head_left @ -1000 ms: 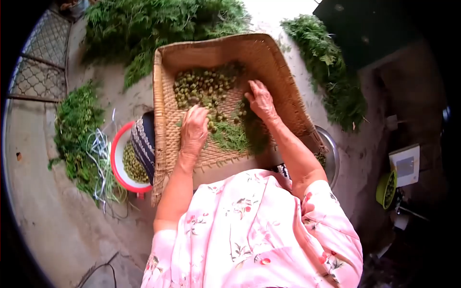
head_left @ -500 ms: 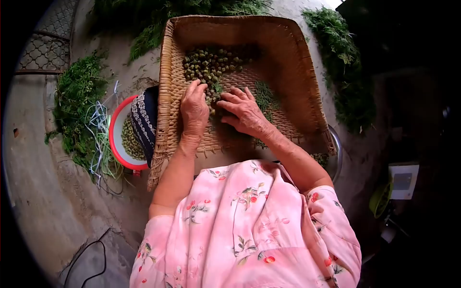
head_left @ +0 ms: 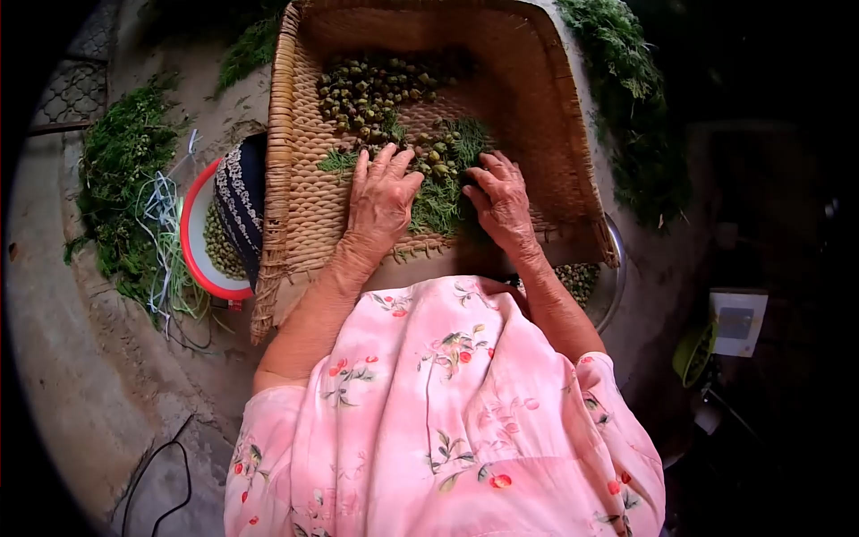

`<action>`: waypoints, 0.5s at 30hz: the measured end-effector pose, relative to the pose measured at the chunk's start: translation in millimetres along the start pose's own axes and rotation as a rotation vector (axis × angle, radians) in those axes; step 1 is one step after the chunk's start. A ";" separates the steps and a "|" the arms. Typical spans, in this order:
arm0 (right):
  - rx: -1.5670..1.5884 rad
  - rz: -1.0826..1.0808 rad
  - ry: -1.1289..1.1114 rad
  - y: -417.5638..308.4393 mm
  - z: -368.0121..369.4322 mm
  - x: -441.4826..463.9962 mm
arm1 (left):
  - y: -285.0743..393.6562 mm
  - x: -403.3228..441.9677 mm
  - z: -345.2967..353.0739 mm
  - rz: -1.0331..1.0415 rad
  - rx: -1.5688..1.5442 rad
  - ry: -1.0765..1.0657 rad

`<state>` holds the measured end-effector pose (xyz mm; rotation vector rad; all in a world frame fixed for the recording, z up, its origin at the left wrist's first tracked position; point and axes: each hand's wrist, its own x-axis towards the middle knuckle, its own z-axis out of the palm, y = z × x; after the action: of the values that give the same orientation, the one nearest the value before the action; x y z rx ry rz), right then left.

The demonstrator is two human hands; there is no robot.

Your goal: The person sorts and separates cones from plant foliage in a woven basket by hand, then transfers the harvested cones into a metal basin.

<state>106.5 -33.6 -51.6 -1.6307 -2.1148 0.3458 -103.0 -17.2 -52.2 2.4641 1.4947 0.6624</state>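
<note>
Green sprigs [head_left: 434, 208] and several loose fruits [head_left: 437, 157] lie between the left grip [head_left: 385, 192] and the right grip [head_left: 503, 201], inside one woven basket [head_left: 304, 206]; ahead of both sits one pile [head_left: 376, 89] of fruits, too many to count. Both grips are palm down, fingers loosely bent; whether either pinches anything underneath I cannot tell. Exposed weave gives the left grip room toward the left rim; the right wall stands near the right grip, and both forearms cross the near edge. Outside are two bowls holding fruits, a red-rimmed bowl [head_left: 191, 237] to the left grip's left and a metal bowl [head_left: 616, 268] behind and right of the right grip.
</note>
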 end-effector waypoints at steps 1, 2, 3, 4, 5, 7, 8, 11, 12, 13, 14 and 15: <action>0.149 -0.025 -0.021 4.5 6.9 0.0 | 1.7 -0.8 -1.1 -0.016 -0.084 0.014; 0.152 -0.027 -0.023 1.7 6.8 1.6 | 2.7 -1.4 -2.7 -0.033 -0.167 0.028; 0.199 0.028 0.038 -3.4 5.1 5.5 | 4.5 0.4 -8.7 -0.054 -0.163 0.110; 0.247 0.081 0.100 -7.3 2.6 10.3 | 2.9 1.2 -11.5 -0.056 -0.159 0.112; 0.145 0.092 0.087 -5.0 -2.0 17.1 | 0.3 0.7 -13.8 -0.204 -0.334 0.146; 0.013 0.075 -0.076 -0.8 -5.5 20.7 | -9.0 -2.0 -13.1 -0.419 -0.639 0.242; -0.033 0.020 -0.139 -1.2 -6.1 21.2 | -12.0 -1.1 -15.2 -0.476 -0.686 0.302; -0.052 -0.139 -0.347 -20.3 -13.5 8.0 | -20.0 0.1 -17.0 -0.593 -0.772 0.299; -0.011 -0.152 -0.306 -22.9 -12.3 4.2 | -20.8 -0.1 -16.0 -0.588 -0.773 0.297; 0.052 -0.168 -0.277 -19.9 -9.4 0.8 | -21.0 -1.3 -15.3 -0.584 -0.774 0.294; 0.116 -0.183 -0.250 -14.0 -5.5 -2.5 | -21.2 -1.9 -14.9 -0.586 -0.773 0.299; 0.157 -0.164 -0.175 -7.5 -0.4 -3.6 | -20.8 -1.9 -15.6 -0.581 -0.765 0.292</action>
<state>101.1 -39.1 -48.6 -1.3724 -2.2679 0.6043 -127.5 -10.0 -46.8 1.3357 1.5426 1.2036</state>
